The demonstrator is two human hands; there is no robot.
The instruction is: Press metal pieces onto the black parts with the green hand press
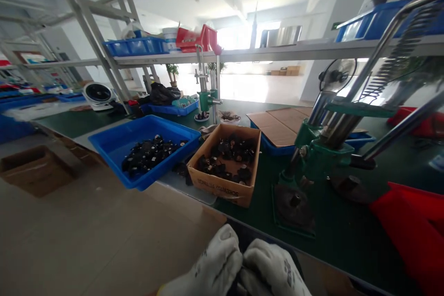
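My left hand (218, 261), in a white work glove, is at the bottom of the view with its fingers curled in. Beside it, also gloved and curled, is my right hand (274, 266). The two hands meet just in front of the table edge, and whatever is between the fingers is hidden. Ahead of them stands a cardboard box (218, 187) with small black parts (225, 148) inside. To its left, a blue tray (111, 148) holds a heap of similar black parts (149, 153). A green hand press (322, 152) with a round base stands to the right.
A red bin (405, 222) is at the right edge. Flat cardboard (280, 125) covers another blue tray behind the box. Farther back stand a second press (208, 97) and a white fan (99, 95). A shelf (236, 55) crosses above the green table. An open carton (34, 171) sits on the floor.
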